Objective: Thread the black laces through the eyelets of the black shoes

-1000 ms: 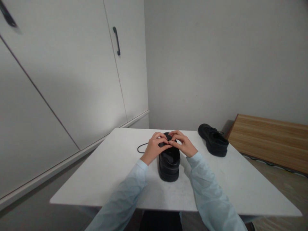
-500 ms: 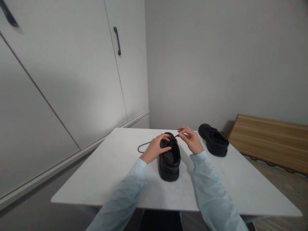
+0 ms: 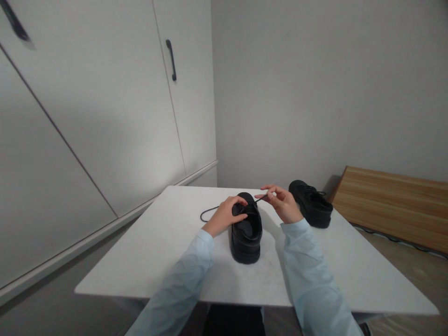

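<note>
One black shoe (image 3: 246, 247), upright on the white tabletop (image 3: 157, 261), toe away from me; lace (image 3: 260, 199) pinched in my right hand (image 3: 283, 205); my left hand (image 3: 226, 214), apart, curls against the shoe, grip unclear.

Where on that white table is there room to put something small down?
Bare table lies between the left sleeve and left edge, and between the right sleeve and right edge, nearer than the far shoe. The middle is crowded: left hand on the near shoe, right hand pinching its lace, a lace loop just left of the shoe.
</note>
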Demonstrator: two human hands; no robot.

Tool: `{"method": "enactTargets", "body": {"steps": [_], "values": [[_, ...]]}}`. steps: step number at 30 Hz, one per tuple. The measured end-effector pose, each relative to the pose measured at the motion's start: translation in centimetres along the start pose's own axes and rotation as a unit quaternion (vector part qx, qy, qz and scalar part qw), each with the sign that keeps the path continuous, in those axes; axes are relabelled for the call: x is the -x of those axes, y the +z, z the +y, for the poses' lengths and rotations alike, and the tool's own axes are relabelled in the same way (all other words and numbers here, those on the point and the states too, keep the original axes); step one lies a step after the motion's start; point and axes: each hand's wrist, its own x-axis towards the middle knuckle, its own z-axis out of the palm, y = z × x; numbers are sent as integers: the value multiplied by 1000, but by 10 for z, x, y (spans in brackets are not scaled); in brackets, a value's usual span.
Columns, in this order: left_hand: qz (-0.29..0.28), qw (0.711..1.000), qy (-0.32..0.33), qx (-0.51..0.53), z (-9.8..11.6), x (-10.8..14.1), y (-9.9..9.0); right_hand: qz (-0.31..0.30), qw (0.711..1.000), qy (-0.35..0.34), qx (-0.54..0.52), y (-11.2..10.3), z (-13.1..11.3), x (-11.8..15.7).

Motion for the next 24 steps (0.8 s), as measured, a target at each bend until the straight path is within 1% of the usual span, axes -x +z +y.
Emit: {"method": "enactTargets", "body": {"steps": [5, 7, 12, 16, 18, 21, 23, 24], "values": [[1, 999, -3, -32, 0, 0, -1, 12, 999, 29, -36, -3, -4, 1], [4, 999, -8, -38, -1, 0, -1, 6, 998, 37, -41, -4, -4, 1], [7, 999, -16, -37, 0, 1, 0, -46, 995, 79, -28, -3, -5, 2], [18, 1000, -21, 14, -1, 0, -2, -92, 990, 107, -13, -3, -6, 3], [57, 996, -36, 59, -4, -2, -5, -115, 987, 108, -2, -3, -6, 3], [164, 978, -79, 106, -15, -6, -11, -134, 986, 103, 1, -4, -5, 3], [227, 964, -113, 85, -25, -8, -15, -133, 986, 105, -3, -4, -4, 2], [247, 959, -129, 59, -29, -8, -17, -130, 986, 108, -4, -3, -4, 2]]}}
